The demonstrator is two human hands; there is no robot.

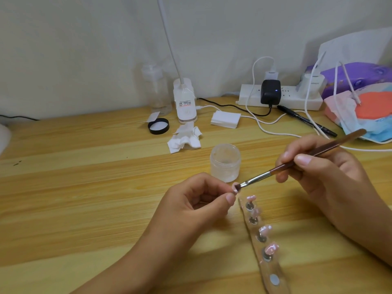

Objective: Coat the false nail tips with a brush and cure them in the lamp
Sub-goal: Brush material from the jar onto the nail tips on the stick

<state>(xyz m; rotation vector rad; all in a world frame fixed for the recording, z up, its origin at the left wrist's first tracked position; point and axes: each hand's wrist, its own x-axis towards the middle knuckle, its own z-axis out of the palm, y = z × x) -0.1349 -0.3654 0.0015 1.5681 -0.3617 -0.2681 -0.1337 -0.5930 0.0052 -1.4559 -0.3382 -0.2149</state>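
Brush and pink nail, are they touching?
Touching: the head view shows the brush bristles resting on the nail pinched in the left hand.

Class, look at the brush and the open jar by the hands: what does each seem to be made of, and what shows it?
Brush: reddish-brown glossy handle, probably lacquered wood or plastic; silvery ferrule with glints, likely metal. Jar: frosted, translucent, light passes through its wall; probably plastic, possibly glass.

One head-worn view looks forward and down, close over the table (84,166).
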